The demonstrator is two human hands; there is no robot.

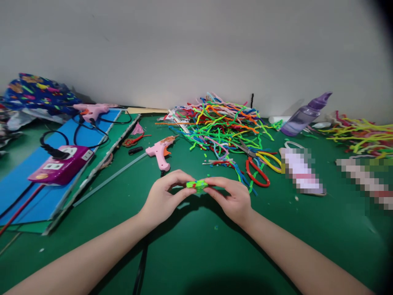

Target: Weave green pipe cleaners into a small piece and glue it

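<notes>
I have my left hand (166, 198) and right hand (236, 200) both pinching one small, bright-green, red-flecked piece (197, 185); two pink plastic glue guns (160, 153) (94, 110) lie beyond.

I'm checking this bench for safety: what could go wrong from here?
The small green piece, pinched between left hand and right hand, might slip. The left hand might brush the nearer pink glue gun; whether it's hot doesn't show. Reaching into the fuzzy stems could mean a nick: the scissors point blades-first that way.
</notes>
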